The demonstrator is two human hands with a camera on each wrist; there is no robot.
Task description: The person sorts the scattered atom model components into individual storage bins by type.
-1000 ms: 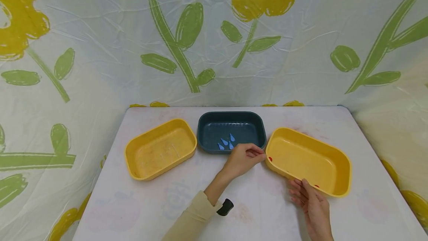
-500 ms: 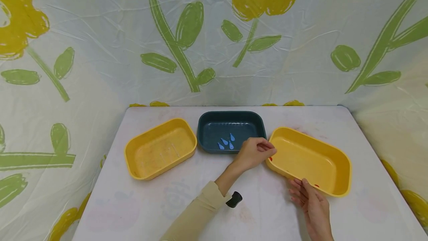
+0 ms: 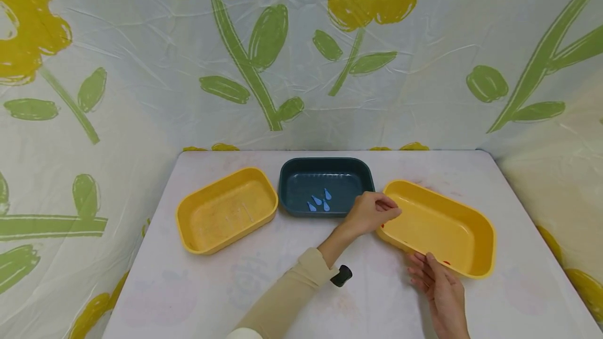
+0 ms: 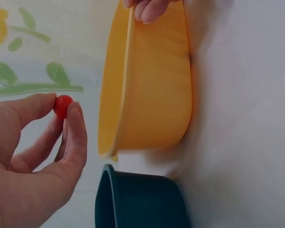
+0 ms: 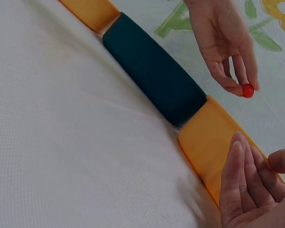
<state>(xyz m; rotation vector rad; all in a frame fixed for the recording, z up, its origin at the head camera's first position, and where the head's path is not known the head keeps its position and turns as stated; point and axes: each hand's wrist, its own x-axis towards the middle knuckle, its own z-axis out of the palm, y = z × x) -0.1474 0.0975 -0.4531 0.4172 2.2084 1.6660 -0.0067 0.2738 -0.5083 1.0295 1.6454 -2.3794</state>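
My left hand (image 3: 369, 215) pinches a small red ball (image 4: 62, 106) between thumb and fingertips, over the left end of the right yellow bin (image 3: 433, 218). In the left wrist view the ball is apart from the bin's rim. My right hand (image 3: 443, 292) holds the near rim of that bin, its thumb on the rim and its fingers along the outer wall. Small red bits (image 3: 446, 262) show just inside the bin's near wall, mostly hidden by the rim.
A dark teal bin (image 3: 301, 177) stands in the middle with several blue teardrop-shaped pieces (image 3: 316, 200) inside. Another yellow bin (image 3: 202, 218) on the left holds a few thin, pale sticks (image 3: 247, 212). A flower-patterned cloth (image 3: 377, 119) hangs behind the table.
My left hand has moved right and slightly up, from beside the teal bin's near right corner to over the right yellow bin. The right hand and the bins have stayed put.
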